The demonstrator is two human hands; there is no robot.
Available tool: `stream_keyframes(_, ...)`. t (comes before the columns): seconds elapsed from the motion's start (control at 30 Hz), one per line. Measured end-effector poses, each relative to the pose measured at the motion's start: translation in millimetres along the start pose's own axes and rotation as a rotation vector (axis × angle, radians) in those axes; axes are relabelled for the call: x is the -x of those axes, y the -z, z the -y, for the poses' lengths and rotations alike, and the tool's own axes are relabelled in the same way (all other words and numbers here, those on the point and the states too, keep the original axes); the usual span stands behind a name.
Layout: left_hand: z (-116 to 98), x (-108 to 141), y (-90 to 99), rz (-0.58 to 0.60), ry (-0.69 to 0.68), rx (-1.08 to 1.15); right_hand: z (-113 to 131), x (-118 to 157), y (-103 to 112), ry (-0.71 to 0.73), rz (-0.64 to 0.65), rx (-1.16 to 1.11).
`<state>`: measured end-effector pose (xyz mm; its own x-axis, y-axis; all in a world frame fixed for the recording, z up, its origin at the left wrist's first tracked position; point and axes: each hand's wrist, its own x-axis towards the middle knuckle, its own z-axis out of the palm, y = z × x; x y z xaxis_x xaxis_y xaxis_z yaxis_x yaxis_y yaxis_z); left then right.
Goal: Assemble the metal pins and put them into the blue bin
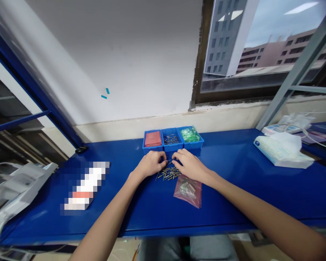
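Both of my hands are over a loose pile of thin metal screws or pins (168,174) on the blue table. My left hand (152,162) curls in from the left, thumb and index finger drawn together at the pile's upper edge. From the other side my right hand (189,164) bends its fingers toward the left fingertips. A thin metal piece seems to lie between the two hands, too small to name. Just below the right hand lies a pinkish clear plastic bag (188,191) with small light pieces inside.
Behind my hands three joined blue bins hold red packets (152,139), dark metal pieces (171,139) and green packets (189,134). A tissue pack (284,150) lies right. White devices with cables (21,188) and a pixelated item (87,186) are left.
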<state>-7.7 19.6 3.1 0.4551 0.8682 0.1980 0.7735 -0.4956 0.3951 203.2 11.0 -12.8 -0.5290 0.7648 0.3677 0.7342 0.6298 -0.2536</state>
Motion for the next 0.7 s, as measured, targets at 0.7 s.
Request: stream_keyframes(0.7, 3.6, -3.5, -9.2, -0.102, -0.151, 0.102, -0.8, -5.6, 5.9, 0.03, -0.033, -0.08)
